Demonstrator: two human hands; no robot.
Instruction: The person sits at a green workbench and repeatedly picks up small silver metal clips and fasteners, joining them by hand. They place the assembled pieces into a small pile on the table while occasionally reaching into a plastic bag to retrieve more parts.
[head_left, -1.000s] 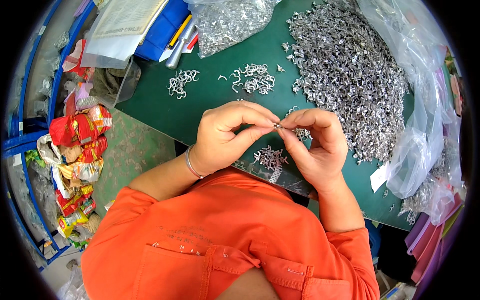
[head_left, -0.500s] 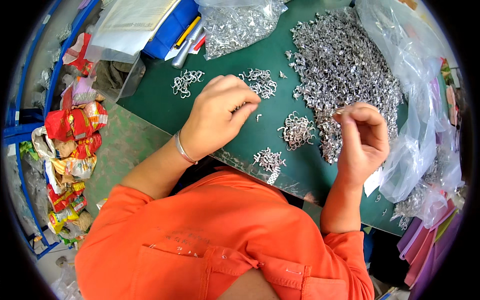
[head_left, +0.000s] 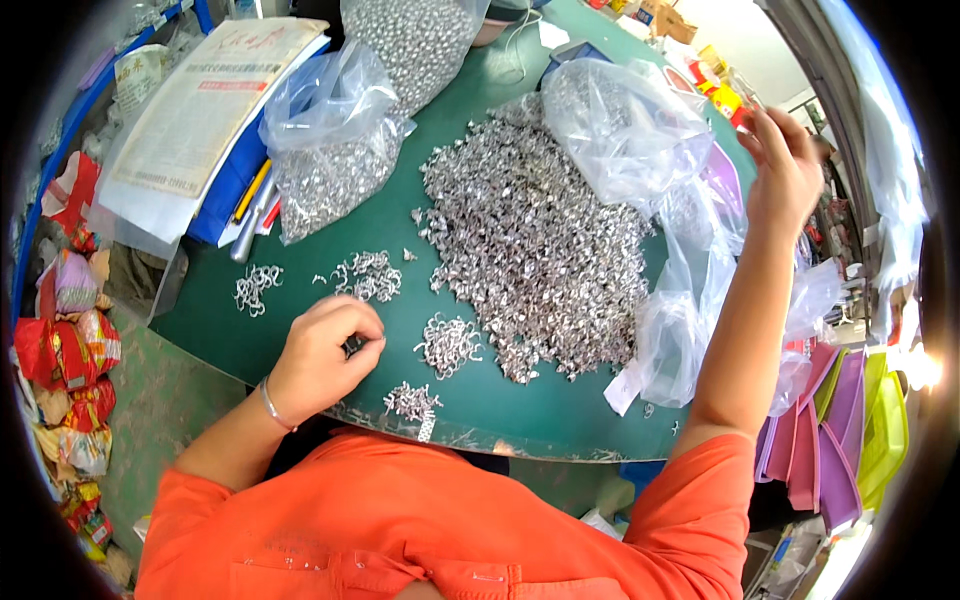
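Note:
My left hand (head_left: 328,352) hovers over the near left of the green table, wearing a silver bangle. Its fingers are curled in, with a dark gap beside the thumb; what they hold, if anything, is hidden. Next to it lie small piles of curved silver metal pieces: one pile (head_left: 368,275) beyond it, one (head_left: 449,345) to its right, another (head_left: 411,402) near the table edge. My right hand (head_left: 785,175) is raised far right beyond the plastic bags, fingers bent and apart, nothing visible between them. A big heap of small silver metal parts (head_left: 540,250) covers mid-table.
Clear plastic bags (head_left: 625,125) lie along the heap's right side. Filled bags (head_left: 335,165) stand at the back left, beside a blue tray (head_left: 225,200) with papers and pens. Purple and green bins (head_left: 840,440) stand at right; colourful packets (head_left: 85,360) sit on a rack at left.
My right hand has left the heap's near side and swung up to the far right; its fingertips have parted. The view has turned right. My left hand stays curled near the small piles.

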